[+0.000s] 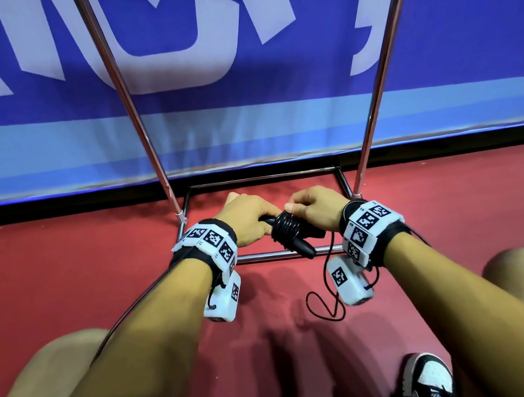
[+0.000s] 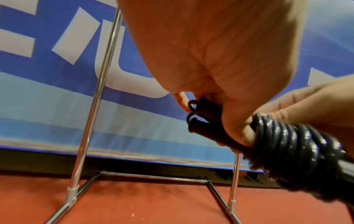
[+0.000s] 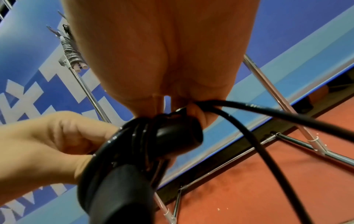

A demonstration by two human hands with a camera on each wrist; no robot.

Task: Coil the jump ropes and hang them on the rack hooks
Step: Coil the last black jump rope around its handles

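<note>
A black jump rope (image 1: pixel 286 228) is held low in front of the rack, its cord wound in tight turns around the two handles laid side by side. My left hand (image 1: pixel 250 223) grips both handles (image 2: pixel 203 121) just behind the coil (image 2: pixel 291 145). My right hand (image 1: pixel 309 207) pinches the cord at the coil, thumb on top. From that hand two loose strands (image 3: pixel 268 115) run out, and the slack (image 1: pixel 326 303) hangs in a loop toward the floor. One handle end (image 1: pixel 306 249) pokes out toward me. A grey coiled rope (image 3: pixel 71 51) hangs on a rack hook high up.
The chrome rack has two upright poles (image 1: pixel 124 93) (image 1: pixel 382 80) and a rectangular base frame (image 1: pixel 264 177) on the red floor (image 1: pixel 79 274). A blue banner (image 1: pixel 242 117) stands right behind it. My knees and shoes (image 1: pixel 427 377) are at the bottom of the head view.
</note>
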